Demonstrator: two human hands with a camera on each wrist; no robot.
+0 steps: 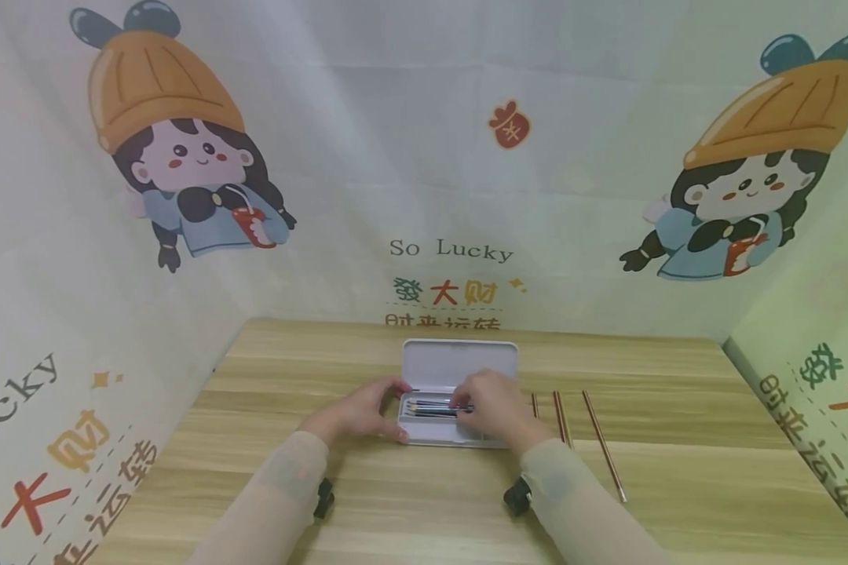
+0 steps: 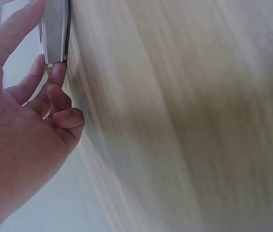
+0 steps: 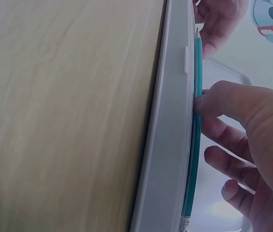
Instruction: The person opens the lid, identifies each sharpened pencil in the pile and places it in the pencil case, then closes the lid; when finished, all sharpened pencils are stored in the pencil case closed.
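A white pencil case (image 1: 431, 433) lies on the table with its hinged lid (image 1: 459, 362) raised at the back. Several pencils (image 1: 427, 408) lie lengthwise in its rear part. My left hand (image 1: 369, 406) grips the case's left end, thumb at the front corner and fingers toward the back; the left wrist view shows fingertips against the case's edge. Over the case's right half, my right hand (image 1: 493, 402) pinches a green pencil (image 3: 195, 145) between thumb and forefinger, the other fingers loosely bent. In the right wrist view this pencil lies along the case's front wall, its sharpened tip toward my left hand.
To the right of the case, several dark red pencils lie on the wooden table (image 1: 678, 439); the outermost pencil (image 1: 602, 439) has a metal end toward me. My right forearm partly covers the others. A printed cloth backdrop (image 1: 572, 196) stands behind and at both sides.
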